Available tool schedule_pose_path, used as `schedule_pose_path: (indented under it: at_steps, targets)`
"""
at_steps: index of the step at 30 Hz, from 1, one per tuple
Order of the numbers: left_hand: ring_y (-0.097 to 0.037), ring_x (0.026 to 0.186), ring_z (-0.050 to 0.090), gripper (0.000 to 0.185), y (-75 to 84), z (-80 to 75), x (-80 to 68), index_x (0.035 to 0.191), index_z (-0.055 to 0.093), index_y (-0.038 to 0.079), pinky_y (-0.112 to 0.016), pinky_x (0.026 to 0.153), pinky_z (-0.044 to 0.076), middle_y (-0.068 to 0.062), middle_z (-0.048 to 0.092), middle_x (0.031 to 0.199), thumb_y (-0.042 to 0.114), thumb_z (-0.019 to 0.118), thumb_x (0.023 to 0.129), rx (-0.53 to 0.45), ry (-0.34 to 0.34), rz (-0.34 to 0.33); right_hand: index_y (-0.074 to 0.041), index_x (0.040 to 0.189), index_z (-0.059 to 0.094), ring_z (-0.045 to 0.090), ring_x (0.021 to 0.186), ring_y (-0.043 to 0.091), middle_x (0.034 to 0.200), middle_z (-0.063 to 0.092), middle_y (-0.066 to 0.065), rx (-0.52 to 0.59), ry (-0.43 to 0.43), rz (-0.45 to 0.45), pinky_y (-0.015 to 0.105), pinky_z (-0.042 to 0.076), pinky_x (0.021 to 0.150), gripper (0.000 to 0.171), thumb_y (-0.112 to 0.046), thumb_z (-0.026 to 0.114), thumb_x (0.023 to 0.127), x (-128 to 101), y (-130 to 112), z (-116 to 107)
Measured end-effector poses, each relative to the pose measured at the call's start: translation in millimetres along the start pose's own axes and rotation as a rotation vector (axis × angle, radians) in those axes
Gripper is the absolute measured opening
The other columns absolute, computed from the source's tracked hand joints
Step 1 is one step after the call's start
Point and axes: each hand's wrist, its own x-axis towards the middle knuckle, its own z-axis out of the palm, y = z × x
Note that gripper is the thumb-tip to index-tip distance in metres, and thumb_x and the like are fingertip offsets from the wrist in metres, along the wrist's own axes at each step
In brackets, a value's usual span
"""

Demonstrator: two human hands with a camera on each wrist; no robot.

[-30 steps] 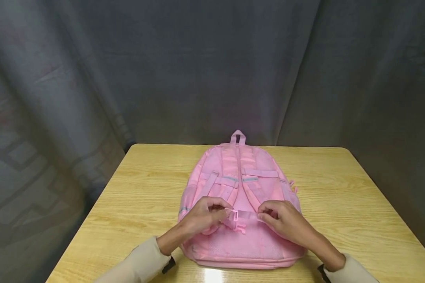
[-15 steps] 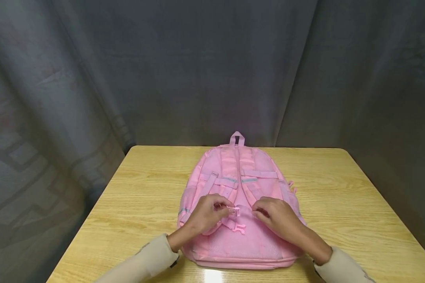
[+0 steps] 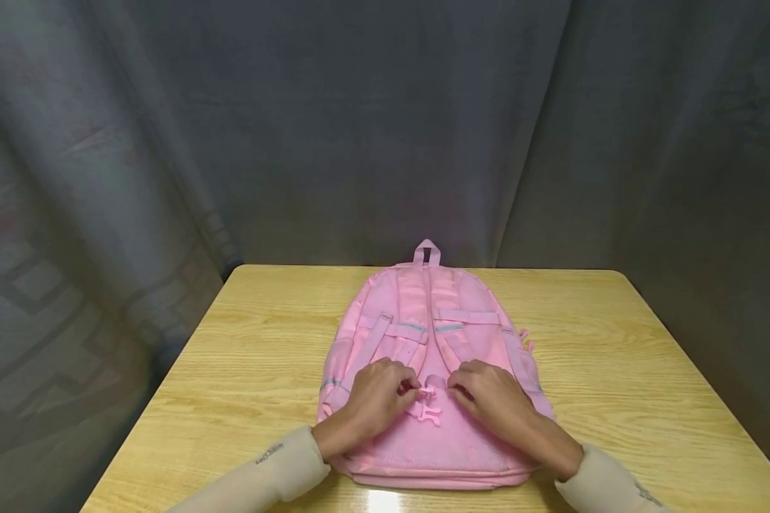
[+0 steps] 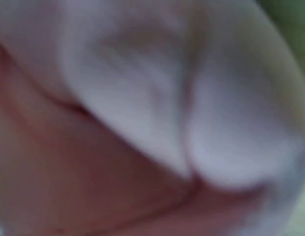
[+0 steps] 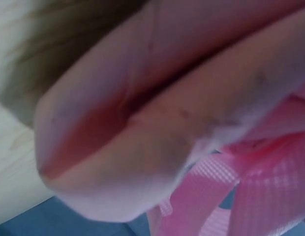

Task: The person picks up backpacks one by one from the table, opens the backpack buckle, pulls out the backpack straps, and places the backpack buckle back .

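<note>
A pink backpack point(image 3: 449, 445) lies on the table with its shoulder straps facing up. My left hand point(image 3: 378, 399) pinches a pink plastic buckle part point(image 3: 428, 392) between thumb and fingers, low on the bag's back. Just right of it, my right hand point(image 3: 493, 400) pinches the webbing strap point(image 3: 435, 381) that runs to this part and bows up between the hands. A second pink buckle part point(image 3: 430, 416), with prongs, lies loose on the bag just below. A blurred close surface fills the left wrist view. Pink webbing point(image 5: 270, 187) shows at the right wrist view's lower right.
The wooden table point(image 3: 263, 320) extends to both sides of the bag. Dark grey curtains point(image 3: 372, 135) hang behind it and at its sides. The bag's top loop point(image 3: 427, 249) points toward the far table edge; small pink zip pulls point(image 3: 527, 340) stick out at its right side.
My right hand has moved left, closer to the left hand. The strap between them, stretched flat a second ago, is now short and bowed. The pinched buckle part has tilted and dropped slightly.
</note>
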Motion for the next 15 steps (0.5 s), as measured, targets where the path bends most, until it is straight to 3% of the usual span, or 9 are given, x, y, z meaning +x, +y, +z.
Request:
schedule_pose_path:
  at_steps: [7,15]
  targets:
    - [-0.002,0.073,0.055,0.006,1.1,-0.2,-0.2,0.087,0.080,0.023,-0.018,0.065,0.046,0.013,0.066,0.077,0.027,0.078,0.084,0.072,-0.003,0.065,-0.016,0.078,0.072,0.058,0.067,0.010,0.073,0.061,-0.008,-0.036,-0.005,-0.031,0.025,0.050,0.057,0.011,-0.009,0.081,0.076,-0.4,-1.9,5.9]
    - [-0.002,0.071,0.056,0.010,2.3,-9.2,1.8,0.089,0.078,0.019,-0.018,0.063,0.047,0.012,0.064,0.076,0.019,0.070,0.083,0.034,0.005,0.058,-0.014,0.085,0.073,0.056,0.069,0.007,0.075,0.060,-0.009,-0.016,-0.050,0.021,0.026,0.048,0.057,0.009,-0.017,0.079,0.080,1.5,-3.3,-2.6]
